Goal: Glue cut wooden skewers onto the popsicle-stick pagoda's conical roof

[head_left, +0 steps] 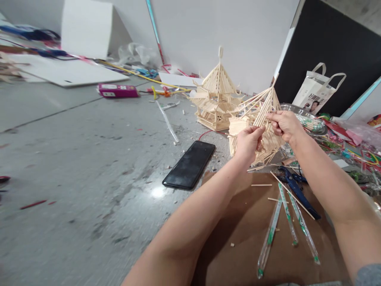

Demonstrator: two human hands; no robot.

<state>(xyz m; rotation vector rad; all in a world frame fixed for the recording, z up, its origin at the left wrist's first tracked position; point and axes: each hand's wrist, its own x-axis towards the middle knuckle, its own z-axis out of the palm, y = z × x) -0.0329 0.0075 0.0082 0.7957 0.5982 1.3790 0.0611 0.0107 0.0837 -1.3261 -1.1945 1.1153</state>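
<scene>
Nearest lies a brown cardboard sheet (pixel 247 238) on the floor (pixel 74 167), with wrapped chopsticks (pixel 269 234) and blue pliers (pixel 297 190) on its right part. Left of it rests a black phone (pixel 190 164). Just beyond the sheet, the left hand (pixel 248 143) and right hand (pixel 284 125) hold a half-built stick model (pixel 262 119) off the floor; the left grip is closed on its lower side, the right grip pinches a stick near its top. Farther left stands a finished stick pagoda (pixel 216 97). A white paper bag (pixel 320 91) leans far right.
</scene>
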